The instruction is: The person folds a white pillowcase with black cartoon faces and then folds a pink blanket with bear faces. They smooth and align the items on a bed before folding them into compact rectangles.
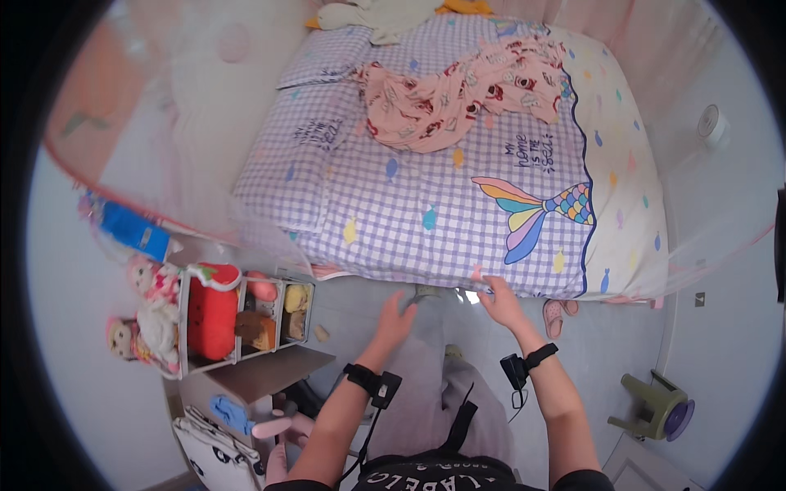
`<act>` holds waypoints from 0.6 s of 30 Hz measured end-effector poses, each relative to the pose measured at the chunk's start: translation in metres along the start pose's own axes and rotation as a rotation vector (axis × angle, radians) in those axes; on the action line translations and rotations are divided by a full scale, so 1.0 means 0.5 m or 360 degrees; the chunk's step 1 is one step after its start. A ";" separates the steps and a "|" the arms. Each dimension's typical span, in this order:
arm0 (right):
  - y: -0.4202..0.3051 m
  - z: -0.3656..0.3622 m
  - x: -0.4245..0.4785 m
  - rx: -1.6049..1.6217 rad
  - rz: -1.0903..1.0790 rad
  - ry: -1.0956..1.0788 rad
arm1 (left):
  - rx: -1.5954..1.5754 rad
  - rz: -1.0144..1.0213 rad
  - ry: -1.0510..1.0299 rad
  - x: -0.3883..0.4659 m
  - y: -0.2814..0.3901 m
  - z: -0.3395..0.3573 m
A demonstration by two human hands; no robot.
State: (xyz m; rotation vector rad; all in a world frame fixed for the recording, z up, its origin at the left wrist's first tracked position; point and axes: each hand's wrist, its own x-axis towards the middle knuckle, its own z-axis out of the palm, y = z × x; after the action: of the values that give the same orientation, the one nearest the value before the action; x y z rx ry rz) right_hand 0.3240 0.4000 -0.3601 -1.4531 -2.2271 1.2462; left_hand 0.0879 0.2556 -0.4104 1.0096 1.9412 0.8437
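Note:
My left hand [395, 320] hangs over the grey floor, its fingers apart and nothing in them. Just at the near edge of the bed, my right hand [500, 304] is also empty, with thumb and fingers spread; whether its fingertips touch the bedding I cannot tell. A purple-and-white checked bedspread [399, 202] covers the mattress and bears fish, a colourful mermaid tail [540, 212] and writing. Across its far half lies a crumpled pink printed garment or blanket [430, 110]. At the left end, a checked pillow [331, 58] rests beneath a white plush goose [387, 15].
A sheer bed net [202, 123] hangs around the bed. To the left stands a white rack [239, 356] of plush toys. Pink clogs [553, 319] sit on the floor by the bed. A green stool [654, 405] is at the right wall. Cabled devices are strapped to both wrists.

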 end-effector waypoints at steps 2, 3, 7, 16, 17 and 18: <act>0.062 -0.006 0.073 -0.0136 0.0071 0.0120 | -0.0034 -0.0046 -0.0051 0.099 -0.009 0.024; 0.096 -0.008 0.118 -0.0204 0.0103 0.0182 | -0.0044 -0.0071 -0.0085 0.156 -0.012 0.029; 0.216 -0.002 0.295 -0.0529 0.0334 0.0337 | -0.0035 -0.0106 -0.0068 0.409 -0.026 0.052; 0.247 0.059 0.426 -0.0519 0.1070 -0.0118 | 0.0457 0.0465 0.0382 0.944 0.067 0.112; 0.247 0.057 0.431 -0.0535 0.1053 -0.0123 | 0.0616 0.0438 0.0355 0.978 0.083 0.120; 0.249 0.055 0.436 -0.0552 0.1047 -0.0115 | 0.0767 0.0423 0.0318 1.013 0.097 0.137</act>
State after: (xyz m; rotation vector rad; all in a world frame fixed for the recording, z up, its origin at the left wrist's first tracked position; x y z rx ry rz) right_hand 0.2823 0.5858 -0.5261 -2.4488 -2.1578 1.0985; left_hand -0.0312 0.7285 -0.5703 1.5425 2.2747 0.6466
